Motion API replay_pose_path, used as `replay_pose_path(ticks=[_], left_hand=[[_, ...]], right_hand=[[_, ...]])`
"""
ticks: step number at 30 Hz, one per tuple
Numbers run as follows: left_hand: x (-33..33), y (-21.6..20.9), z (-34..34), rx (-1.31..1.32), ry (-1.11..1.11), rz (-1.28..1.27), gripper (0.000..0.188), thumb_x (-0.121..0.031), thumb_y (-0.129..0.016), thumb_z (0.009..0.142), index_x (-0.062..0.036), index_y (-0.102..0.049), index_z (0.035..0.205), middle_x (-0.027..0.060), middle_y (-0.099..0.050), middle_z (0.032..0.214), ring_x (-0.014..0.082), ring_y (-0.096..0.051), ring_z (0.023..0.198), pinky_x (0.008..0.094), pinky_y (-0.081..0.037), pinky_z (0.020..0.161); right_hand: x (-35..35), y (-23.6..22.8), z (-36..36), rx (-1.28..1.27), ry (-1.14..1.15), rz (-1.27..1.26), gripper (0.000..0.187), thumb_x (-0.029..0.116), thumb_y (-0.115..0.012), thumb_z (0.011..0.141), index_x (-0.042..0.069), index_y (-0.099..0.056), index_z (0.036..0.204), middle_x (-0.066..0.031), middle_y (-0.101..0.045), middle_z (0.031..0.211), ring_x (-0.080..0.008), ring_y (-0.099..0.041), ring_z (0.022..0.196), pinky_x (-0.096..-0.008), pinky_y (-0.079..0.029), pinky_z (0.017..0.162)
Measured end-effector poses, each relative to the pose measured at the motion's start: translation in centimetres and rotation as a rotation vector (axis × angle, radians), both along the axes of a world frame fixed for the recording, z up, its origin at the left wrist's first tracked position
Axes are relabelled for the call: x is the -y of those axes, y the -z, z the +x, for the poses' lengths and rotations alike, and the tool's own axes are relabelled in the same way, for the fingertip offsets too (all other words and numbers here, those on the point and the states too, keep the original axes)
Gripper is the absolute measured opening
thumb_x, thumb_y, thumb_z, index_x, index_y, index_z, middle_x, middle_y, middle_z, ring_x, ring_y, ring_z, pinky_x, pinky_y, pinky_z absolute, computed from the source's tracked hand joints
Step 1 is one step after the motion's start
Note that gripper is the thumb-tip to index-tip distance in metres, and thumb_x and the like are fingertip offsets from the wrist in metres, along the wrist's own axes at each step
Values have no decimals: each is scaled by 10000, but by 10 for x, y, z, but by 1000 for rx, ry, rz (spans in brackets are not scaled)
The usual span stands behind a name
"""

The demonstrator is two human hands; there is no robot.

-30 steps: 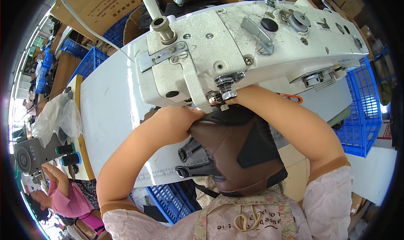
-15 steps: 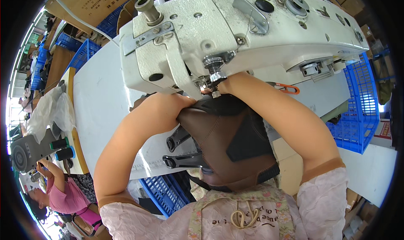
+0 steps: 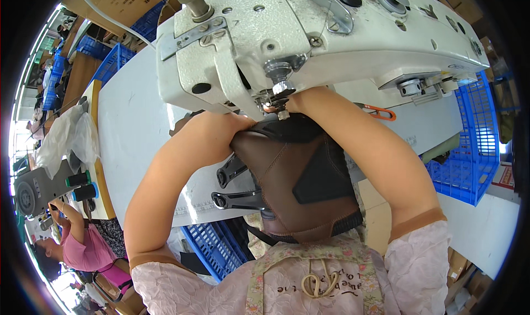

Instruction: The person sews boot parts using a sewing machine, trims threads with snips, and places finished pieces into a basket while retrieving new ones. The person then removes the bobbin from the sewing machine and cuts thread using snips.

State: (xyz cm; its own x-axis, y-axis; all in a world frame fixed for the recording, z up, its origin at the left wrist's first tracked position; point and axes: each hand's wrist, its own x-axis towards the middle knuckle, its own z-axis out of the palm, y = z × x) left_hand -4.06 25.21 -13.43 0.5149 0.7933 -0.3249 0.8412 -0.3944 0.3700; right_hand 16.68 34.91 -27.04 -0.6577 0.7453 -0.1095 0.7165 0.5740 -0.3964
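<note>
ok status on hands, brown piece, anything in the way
Left hand and right hand at brown piece, far end. Fingertips mostly hidden behind sewing machine head.

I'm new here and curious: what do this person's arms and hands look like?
Textured pale-pink fabric sleeves leave the forearms bare, with no cables or markings visible. The left hand and right hand are partly hidden; no gloves show.
</note>
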Motion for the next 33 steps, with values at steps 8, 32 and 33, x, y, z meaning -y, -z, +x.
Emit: replay_pose_path(ticks=[8,32,33], left_hand=[[0,4,-3,-13,-7,54,399,29,-601,705,-127,-653,1068,133,-674,933,327,-649,889,406,-511,751],[2,15,-7,28,-45,309,473,15,-661,662,-158,-657,1103,147,-676,912,345,-653,846,418,-523,721],[2,16,-8,10,-51,292,483,17,-661,657,-158,-655,1108,149,-673,925,346,-650,856,419,-523,724]], right_hand=[[6,7,6,26,-7,-42,376,339,-541,828,89,-657,1084,-185,-676,984,-351,-655,890,-446,-519,803],[-4,15,14,116,-28,-149,362,315,-548,815,84,-670,1066,-180,-677,995,-343,-655,908,-437,-518,811],[-4,16,13,119,-27,-154,362,314,-548,815,84,-670,1065,-180,-677,995,-342,-655,909,-437,-518,812]])
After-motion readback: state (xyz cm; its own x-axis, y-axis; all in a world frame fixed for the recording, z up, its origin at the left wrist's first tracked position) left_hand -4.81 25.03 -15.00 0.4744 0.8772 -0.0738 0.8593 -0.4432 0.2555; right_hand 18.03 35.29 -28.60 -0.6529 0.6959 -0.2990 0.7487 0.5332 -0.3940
